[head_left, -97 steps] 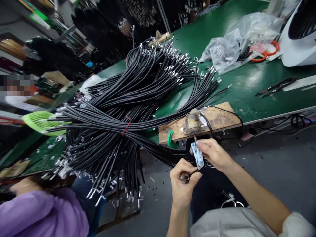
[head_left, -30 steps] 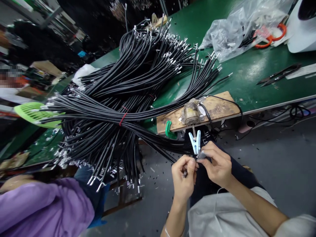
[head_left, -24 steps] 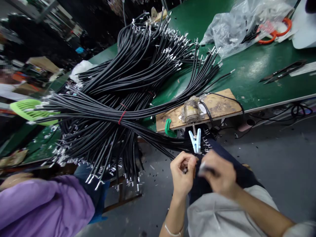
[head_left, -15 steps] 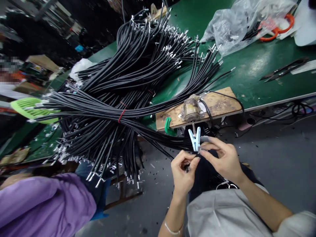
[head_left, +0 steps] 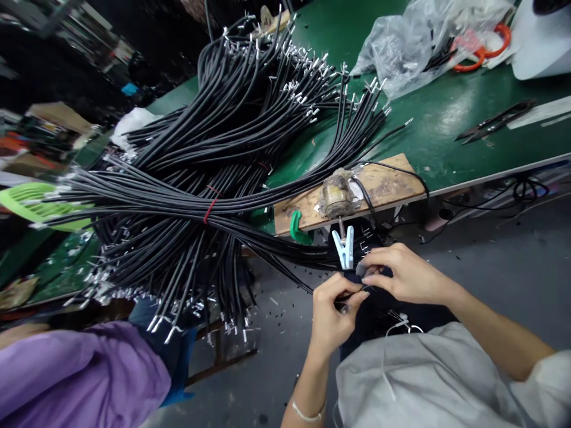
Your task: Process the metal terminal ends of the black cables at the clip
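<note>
My left hand [head_left: 335, 309] is closed in a pinch on the end of a black cable, just below a light blue clothespin [head_left: 345, 248]. To its right, my right hand [head_left: 395, 270] has thumb and fingers pressed together near the cable end; what they hold is too small to make out. The clothespin sits on the shaft of a small motor [head_left: 336, 195], which is fixed to a wooden board [head_left: 388, 184]. Left of my hands, black cables [head_left: 250, 208] with stripped, pale ends lie heaped, one bundle tied with a red tie [head_left: 209, 209].
A green clamp [head_left: 300, 228] grips the board at the table edge. On the green table [head_left: 450, 107] lie black snips [head_left: 497, 120], orange-handled scissors [head_left: 484, 54] and a clear plastic bag [head_left: 392, 50]. A person in a purple top [head_left: 80, 374] is at the lower left.
My right hand has moved slightly away from the clothespin and turned flatter. The clothespin has turned a little. The whole view has shifted, so the table things appear further left.
</note>
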Demonstrator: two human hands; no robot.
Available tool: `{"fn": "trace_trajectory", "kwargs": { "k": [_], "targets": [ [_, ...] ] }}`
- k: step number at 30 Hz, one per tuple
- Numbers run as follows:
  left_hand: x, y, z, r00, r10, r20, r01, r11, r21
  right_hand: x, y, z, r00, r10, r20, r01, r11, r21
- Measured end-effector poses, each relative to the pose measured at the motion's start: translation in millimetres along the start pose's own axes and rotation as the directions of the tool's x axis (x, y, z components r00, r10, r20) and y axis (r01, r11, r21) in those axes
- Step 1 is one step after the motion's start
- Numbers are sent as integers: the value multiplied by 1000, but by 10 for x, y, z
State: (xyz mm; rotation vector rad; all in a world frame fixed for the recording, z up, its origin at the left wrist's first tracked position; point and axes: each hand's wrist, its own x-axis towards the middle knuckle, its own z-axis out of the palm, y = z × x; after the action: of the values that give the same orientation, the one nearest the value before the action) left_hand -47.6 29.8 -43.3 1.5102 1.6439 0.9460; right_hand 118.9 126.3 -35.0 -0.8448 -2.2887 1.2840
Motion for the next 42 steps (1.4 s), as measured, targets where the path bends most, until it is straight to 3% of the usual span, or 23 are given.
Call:
{"fn": "trace_trajectory", "kwargs": {
  "k": [2,5,8,11,13,15,17,19,20,23,26,28,30,31,33,35,36,38,39,40,42],
  "targets": [
    [-7,4,-10,1000,-8,4,8,1000,11,0,11,-66,994,-25,106,23,1000,16],
    [2,2,-28,999,-41,14,41,999,-9,-20,2,-84,995,-77,56,76,997,19],
    [24,-1,-35,997,-36,75,37,999,-4,-7,-10,-61,999,-11,47,11,1000,2],
    [26,4,-37,990,2,139,-3,1000,8,85,41,-74,971,27,239,-40,998,51],
    [9,13,-43,987,32,157,-30,999,-15,168,123,-84,922,-14,387,-62,981,183],
    [-14,25,-52,991,38,127,-32,998,-52,234,218,-64,894,-70,443,-107,926,362],
    [-33,41,-56,998,14,59,-9,997,-80,259,290,1,949,-47,311,-122,857,501],
    [-42,57,-50,1000,-14,3,14,995,-97,237,309,102,998,-18,57,-19,810,586],
    [-43,63,-42,1000,-23,-13,22,994,-104,213,298,163,998,-30,-60,60,790,611],
    [-38,64,1,997,-52,-49,46,991,-126,120,205,363,972,-117,-202,224,716,661],
    [-42,39,64,984,-116,-135,93,981,-171,45,92,544,958,-50,-281,224,742,632],
    [-49,26,96,968,-168,-188,130,971,-198,17,39,613,898,-19,-439,256,835,487],
    [-51,31,96,957,-197,-213,157,969,-191,5,15,624,808,-97,-581,295,921,255],
    [-47,39,80,958,-198,-209,162,971,-177,5,13,610,787,-144,-600,307,935,178],
    [-27,62,19,973,-174,-153,149,976,-161,16,25,568,838,-161,-521,328,913,244],
    [12,78,-55,992,-111,-59,98,976,-197,35,45,538,939,-59,-340,265,754,601],
    [36,80,-85,998,-65,-24,58,970,-238,47,54,535,974,-1,-225,182,597,781],
    [83,74,-116,1000,27,-16,-30,943,-332,74,62,544,998,69,-10,-8,260,966],
    [102,69,-114,998,61,-35,-69,928,-365,89,61,550,993,88,78,-91,149,985],
    [116,63,-103,995,84,-58,-100,917,-386,107,57,549,983,110,145,-155,91,984],
    [126,59,-68,990,103,-100,-134,909,-394,151,46,515,963,172,207,-226,100,969]
  ]
}}
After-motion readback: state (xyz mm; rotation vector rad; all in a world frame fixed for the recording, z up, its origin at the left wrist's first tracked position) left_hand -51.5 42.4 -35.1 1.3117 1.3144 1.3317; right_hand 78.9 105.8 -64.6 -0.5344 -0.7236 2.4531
